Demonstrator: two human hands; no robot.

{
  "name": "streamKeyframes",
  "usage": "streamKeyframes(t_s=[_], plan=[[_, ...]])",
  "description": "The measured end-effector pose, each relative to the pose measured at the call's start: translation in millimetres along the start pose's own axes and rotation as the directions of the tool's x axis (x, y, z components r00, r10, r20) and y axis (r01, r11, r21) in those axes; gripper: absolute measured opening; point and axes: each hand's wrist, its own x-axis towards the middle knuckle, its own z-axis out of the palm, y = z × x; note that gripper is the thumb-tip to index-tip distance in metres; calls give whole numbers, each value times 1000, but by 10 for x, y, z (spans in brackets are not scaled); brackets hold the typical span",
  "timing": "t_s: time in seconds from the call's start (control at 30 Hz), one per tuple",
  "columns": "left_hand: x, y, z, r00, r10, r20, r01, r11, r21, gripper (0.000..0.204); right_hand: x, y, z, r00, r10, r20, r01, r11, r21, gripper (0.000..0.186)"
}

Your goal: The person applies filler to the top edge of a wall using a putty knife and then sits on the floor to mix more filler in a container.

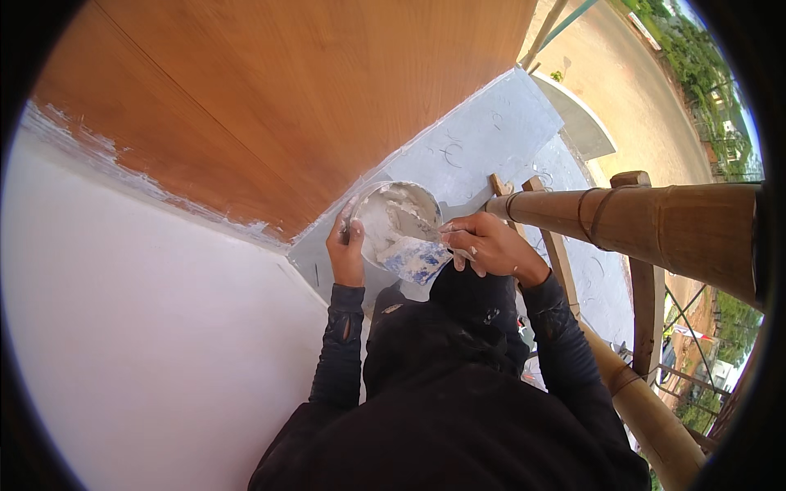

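Observation:
A round pale bucket [436,211] of greyish-white putty [379,227] sits in front of my body, above my dark-clothed legs. My left hand [345,252] grips the bucket's left side, fingers behind the wall and thumb near the rim. In my right hand [494,245] is a putty knife with a wide blue blade [416,259], smeared with putty. The blade lies tilted across the near right part of the bucket's mouth. My right fingers close round its handle and hide most of it. White smears mark both hands.
Ahead rises a wood-grain panel [246,98] with putty along its lower edge. A white wall surface [155,327] fills the left. Grey boards [483,135] extend ahead and right. Thick bamboo poles [639,233] and wooden posts [647,311] stand close at my right, with ground far below.

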Motion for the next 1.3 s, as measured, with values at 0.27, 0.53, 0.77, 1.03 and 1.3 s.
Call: streamKeyframes(t_s=[0.27, 0.53, 0.77, 1.03, 1.3], plan=[[288, 358, -359, 995, 60, -85, -55, 997, 60, 52, 915, -21, -73, 946, -86, 312, -25, 942, 335, 30], [732, 651, -191, 993, -6, -120, 2, 999, -34, 71, 1564, -322, -577, 798, -315, 513, 213, 945, 249, 25], [798, 1340, 246, 995, -94, 22, 94, 996, -7, 78, 1403, -508, -998, 680, -563, 470, 493, 825, 275, 29], [657, 1850, 722, 970, -232, 75, 219, 963, 158, 70, 846, -613, -1451, 759, -622, 191, 603, 783, 152, 31], [703, 2243, 920, 956, -293, 10, 266, 880, 393, 68, 806, -637, -1575, 745, -651, 143, 640, 759, 118, 31]])
